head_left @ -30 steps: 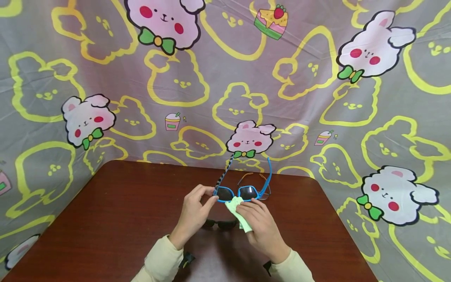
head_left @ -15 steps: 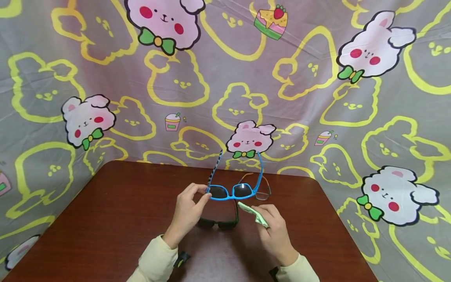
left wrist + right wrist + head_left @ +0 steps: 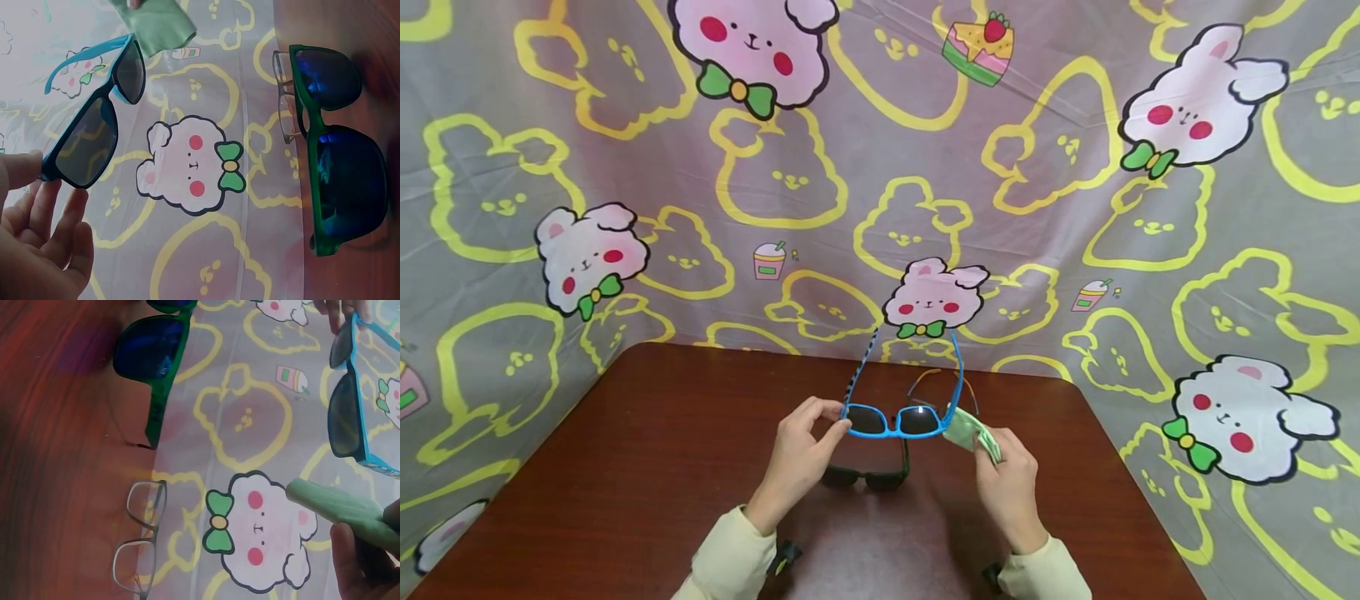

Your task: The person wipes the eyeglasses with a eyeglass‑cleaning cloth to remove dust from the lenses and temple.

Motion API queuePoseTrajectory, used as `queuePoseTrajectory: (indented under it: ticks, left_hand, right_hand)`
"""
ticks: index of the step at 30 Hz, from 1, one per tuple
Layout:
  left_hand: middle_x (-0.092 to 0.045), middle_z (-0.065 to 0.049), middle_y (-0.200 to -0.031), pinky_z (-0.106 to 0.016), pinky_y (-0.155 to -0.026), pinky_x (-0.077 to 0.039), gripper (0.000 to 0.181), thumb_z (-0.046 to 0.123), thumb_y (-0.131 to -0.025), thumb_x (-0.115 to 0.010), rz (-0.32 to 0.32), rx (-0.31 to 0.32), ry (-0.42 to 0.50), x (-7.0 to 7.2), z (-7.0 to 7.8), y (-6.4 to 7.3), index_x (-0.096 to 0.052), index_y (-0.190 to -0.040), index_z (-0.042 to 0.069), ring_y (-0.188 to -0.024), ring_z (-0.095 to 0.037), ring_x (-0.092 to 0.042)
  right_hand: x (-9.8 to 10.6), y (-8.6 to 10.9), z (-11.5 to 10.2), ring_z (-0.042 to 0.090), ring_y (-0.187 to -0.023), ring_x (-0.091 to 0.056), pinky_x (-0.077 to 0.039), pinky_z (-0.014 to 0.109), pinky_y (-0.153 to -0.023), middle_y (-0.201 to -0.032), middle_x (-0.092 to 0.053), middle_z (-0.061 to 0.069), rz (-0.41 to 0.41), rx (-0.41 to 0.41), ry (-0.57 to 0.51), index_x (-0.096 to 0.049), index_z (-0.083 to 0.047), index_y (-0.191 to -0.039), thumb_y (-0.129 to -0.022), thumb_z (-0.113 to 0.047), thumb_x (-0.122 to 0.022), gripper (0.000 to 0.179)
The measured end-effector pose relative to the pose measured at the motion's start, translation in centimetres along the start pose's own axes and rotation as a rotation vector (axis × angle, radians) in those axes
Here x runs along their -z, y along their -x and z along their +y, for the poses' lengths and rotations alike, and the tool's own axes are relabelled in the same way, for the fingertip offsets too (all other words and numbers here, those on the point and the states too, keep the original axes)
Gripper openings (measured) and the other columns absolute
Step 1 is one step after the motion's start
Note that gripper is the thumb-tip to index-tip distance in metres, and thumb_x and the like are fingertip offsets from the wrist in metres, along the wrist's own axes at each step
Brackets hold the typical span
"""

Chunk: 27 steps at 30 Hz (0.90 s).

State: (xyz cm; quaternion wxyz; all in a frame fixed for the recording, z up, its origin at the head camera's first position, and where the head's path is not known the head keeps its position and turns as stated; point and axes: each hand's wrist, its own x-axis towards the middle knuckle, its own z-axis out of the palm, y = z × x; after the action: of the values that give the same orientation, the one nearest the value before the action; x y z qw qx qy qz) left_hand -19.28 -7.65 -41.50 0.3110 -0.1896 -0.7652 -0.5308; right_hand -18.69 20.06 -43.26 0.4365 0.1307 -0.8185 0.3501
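Note:
My left hand (image 3: 801, 450) pinches the blue-framed sunglasses (image 3: 919, 421) at their left front corner, between thumb and fingers. Both temples are unfolded and point away toward the back; the left one is striped dark. In the left wrist view the dark lenses of these sunglasses (image 3: 87, 140) hang above the table. My right hand (image 3: 1011, 483) grips a folded pale green cloth (image 3: 966, 437), whose edge overlaps the right end of the frame in the head view. From the right wrist, the cloth (image 3: 337, 509) shows apart from the sunglasses (image 3: 347, 415), held between thumb and fingers.
Green-framed sunglasses with bluish dark lenses (image 3: 353, 181) stand on the brown table (image 3: 662, 442) below the held pair. Thin-framed clear glasses (image 3: 134, 544) lie farther back to the right. A cartoon-patterned curtain (image 3: 820, 167) encloses the table's back and sides.
The cloth has left the front of the sunglasses near the bridge and moved right with my right hand, to the frame's right end. The sunglasses have shifted slightly left, still in my left hand.

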Motion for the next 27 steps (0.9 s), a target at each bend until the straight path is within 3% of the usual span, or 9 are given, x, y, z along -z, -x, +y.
queuePoseTrajectory:
  ticks: [6, 12, 17, 23, 27]
  left_hand:
    - [-0.059, 0.010, -0.081, -0.024, -0.065, -0.045, 0.017, 0.001, -0.077, -0.077, -0.016, 0.008, 0.007, -0.4, -0.1, 0.2, -0.068, -0.089, 0.008, -0.076, -0.008, -0.058]
    - [-0.059, 0.009, -0.080, -0.023, -0.061, -0.044, 0.016, 0.002, -0.077, -0.077, -0.025, 0.004, 0.015, -0.7, -0.1, 0.3, -0.068, -0.089, 0.007, -0.071, -0.009, -0.056]
    - [-0.058, 0.008, -0.079, -0.024, -0.055, -0.042, 0.016, 0.002, -0.077, -0.077, -0.032, 0.013, 0.032, -0.9, 0.1, 0.3, -0.068, -0.089, 0.006, -0.065, -0.011, -0.052]
    - [-0.059, 0.008, -0.079, -0.023, -0.055, -0.041, 0.015, 0.002, -0.077, -0.077, -0.031, 0.026, 0.031, -1.2, 0.0, 0.4, -0.068, -0.089, 0.004, -0.065, -0.008, -0.051]
    - [-0.059, 0.009, -0.081, -0.022, -0.057, -0.041, 0.015, 0.002, -0.077, -0.077, -0.035, 0.021, 0.032, -1.2, 0.1, 0.4, -0.068, -0.089, 0.006, -0.067, -0.009, -0.052]
  right_hand:
    - [0.1, -0.5, -0.3, 0.014, -0.061, -0.053, -0.041, 0.022, -0.057, -0.073, -0.064, 0.002, 0.059, -0.079, 0.036, -0.070, -0.002, -0.084, -0.078, 0.003, -0.071, 0.008]
    - [0.0, -0.7, -1.0, 0.011, -0.056, -0.046, -0.036, 0.020, -0.051, -0.065, -0.058, 0.000, 0.073, -0.161, -0.015, -0.068, -0.004, -0.090, -0.080, -0.002, -0.073, 0.011]
    - [-0.4, -0.5, -1.4, 0.006, -0.057, -0.050, -0.038, 0.018, -0.050, -0.069, -0.063, 0.001, 0.064, -0.136, -0.085, -0.063, -0.004, -0.088, -0.077, 0.001, -0.074, 0.017]
    - [-0.9, -0.5, -1.8, 0.008, -0.084, -0.062, -0.044, 0.011, -0.067, -0.099, -0.068, 0.014, -0.003, -0.051, -0.193, -0.057, 0.000, -0.084, -0.075, 0.010, -0.073, 0.021]
    - [-0.4, -1.1, -3.6, 0.013, -0.092, -0.061, -0.045, 0.011, -0.075, -0.104, -0.063, 0.023, -0.052, -0.022, -0.242, -0.056, 0.005, -0.084, -0.072, 0.018, -0.070, 0.023]
